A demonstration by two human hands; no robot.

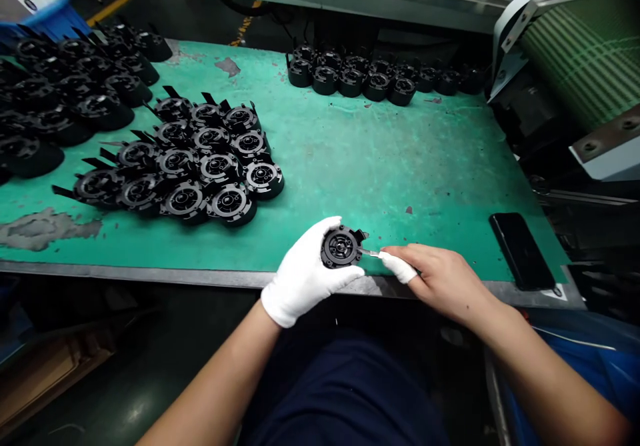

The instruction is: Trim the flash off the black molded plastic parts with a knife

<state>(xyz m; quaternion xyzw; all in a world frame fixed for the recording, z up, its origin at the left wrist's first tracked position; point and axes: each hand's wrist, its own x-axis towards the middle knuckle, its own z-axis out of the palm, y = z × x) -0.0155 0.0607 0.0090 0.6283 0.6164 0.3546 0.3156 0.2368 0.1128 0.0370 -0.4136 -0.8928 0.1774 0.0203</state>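
Note:
My left hand (310,273), in a white glove, grips a round black plastic part (341,247) over the table's front edge, its ringed face turned up. My right hand (425,269) is bare except for a white cover on the thumb. It pinches a small metal blade (369,253) whose tip meets the right rim of the part, just below a small black tab. The blade's handle is hidden in the fingers.
A group of similar black parts (217,166) stands left of my hands on the green table (340,146), with more at the far left and a row at the back (353,81). A black phone (523,249) lies at the right. A green conveyor belt (585,46) overhangs the right back.

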